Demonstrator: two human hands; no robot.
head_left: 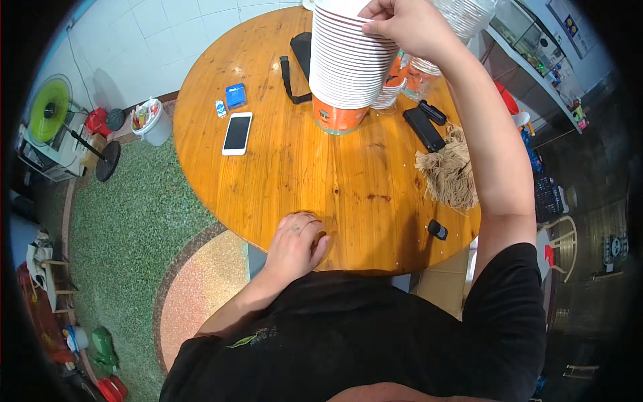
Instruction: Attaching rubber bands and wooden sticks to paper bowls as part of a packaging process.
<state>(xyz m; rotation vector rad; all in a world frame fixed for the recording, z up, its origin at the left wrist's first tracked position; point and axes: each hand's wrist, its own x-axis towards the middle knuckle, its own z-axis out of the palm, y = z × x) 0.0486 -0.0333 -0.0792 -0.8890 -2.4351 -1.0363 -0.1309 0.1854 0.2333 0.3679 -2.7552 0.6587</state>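
Note:
A tall stack of nested white paper cups [351, 60], its lowest cup showing an orange printed side, stands upright toward the far side of the round wooden table [274, 181]. My right hand [416, 28] reaches up to the top of the stack, thumb and fingers pinching the rim of an upper cup. Whether that cup is parted from those below, I cannot tell. At the table's near edge rests my left hand [295, 246], palm down, with loosely bent fingers and nothing in it. Behind the tall stack, a shorter group of cups [388, 97] is partly hidden.
Left on the table lie a white phone [237, 134], a blue box [236, 96] and a black strap [289, 84]. Right are a black case [424, 129], a beige fringed cloth [450, 171] and a small black bottle [437, 230]. Clear plastic-wrapped cups [465, 17] stand far right.

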